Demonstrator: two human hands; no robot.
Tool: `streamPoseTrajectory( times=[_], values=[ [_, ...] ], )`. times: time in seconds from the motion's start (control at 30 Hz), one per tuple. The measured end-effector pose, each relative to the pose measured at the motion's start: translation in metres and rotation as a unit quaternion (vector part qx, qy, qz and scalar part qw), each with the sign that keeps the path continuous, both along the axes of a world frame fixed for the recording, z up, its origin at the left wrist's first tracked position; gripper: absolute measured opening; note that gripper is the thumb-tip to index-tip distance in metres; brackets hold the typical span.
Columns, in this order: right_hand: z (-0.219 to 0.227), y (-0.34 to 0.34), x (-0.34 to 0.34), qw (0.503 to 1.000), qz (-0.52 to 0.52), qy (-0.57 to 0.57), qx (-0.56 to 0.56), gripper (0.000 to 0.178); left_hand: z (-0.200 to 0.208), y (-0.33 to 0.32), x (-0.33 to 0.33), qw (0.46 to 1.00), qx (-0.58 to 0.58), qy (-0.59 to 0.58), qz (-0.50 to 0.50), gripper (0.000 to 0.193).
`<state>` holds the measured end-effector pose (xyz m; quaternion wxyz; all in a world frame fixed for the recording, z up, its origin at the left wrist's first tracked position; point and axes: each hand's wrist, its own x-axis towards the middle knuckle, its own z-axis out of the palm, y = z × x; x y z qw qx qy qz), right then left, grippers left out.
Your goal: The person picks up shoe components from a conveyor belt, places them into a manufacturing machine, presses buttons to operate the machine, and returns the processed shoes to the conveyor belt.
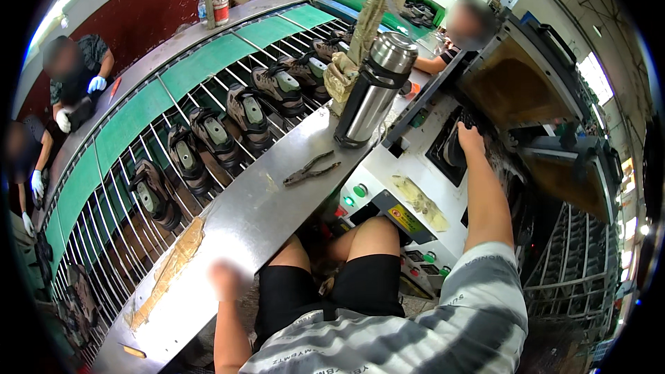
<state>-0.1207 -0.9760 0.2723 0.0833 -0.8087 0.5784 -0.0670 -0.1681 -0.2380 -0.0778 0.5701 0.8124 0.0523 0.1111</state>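
My right hand [471,138] reaches into the white machine on the right, its fingers closed on a dark shoe [454,151] that sits in the black opening. Part of that shoe is hidden by my hand and the shadow. My left hand [227,280] is over the near edge of the metal table [277,211]; it is smeared, so its fingers cannot be made out. Between my hands, pliers [312,169] lie on the metal with their handles spread. A steel vacuum flask [377,90] stands upright beyond them, beside the machine [379,173].
Brown shoes [244,112] rest in a row on the curved rod conveyor [142,225]. Brown tape [168,273] covers part of the table. Two hinged lids [523,79] stand raised above the machine. Gloved co-workers [75,73] are at the far left; another person [471,24] is behind the machine.
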Motion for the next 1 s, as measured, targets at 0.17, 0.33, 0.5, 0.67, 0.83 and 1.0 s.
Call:
streamPoseTrajectory(
  times=[0.17,0.33,0.5,0.67,0.83,1.0],
  values=[
    [-0.027,0.046,-0.077,0.981,0.139,-0.018,-0.136,0.064,-0.016,0.019,0.012,0.981,0.033,0.183,0.062,0.027],
    [-0.051,0.042,-0.214,0.919,0.273,-0.162,-0.233,0.037,0.096,-0.132,0.035,0.926,-0.329,0.177,0.062,0.009],
    [-0.032,0.013,-0.330,0.930,0.161,-0.129,-0.304,0.037,0.107,-0.306,0.019,0.818,-0.442,0.322,-0.180,0.059],
    [-0.026,-0.035,-0.386,0.952,0.060,-0.097,-0.285,0.053,0.163,-0.398,0.008,0.759,-0.503,0.319,-0.264,0.065],
    [0.007,-0.062,-0.373,0.985,-0.021,-0.051,-0.165,0.074,0.124,-0.306,0.015,0.798,-0.392,0.327,-0.321,0.028],
    [0.017,-0.115,-0.357,0.997,-0.075,-0.001,0.003,0.097,0.114,-0.150,-0.011,0.858,-0.417,0.241,-0.177,0.009]
  ],
)
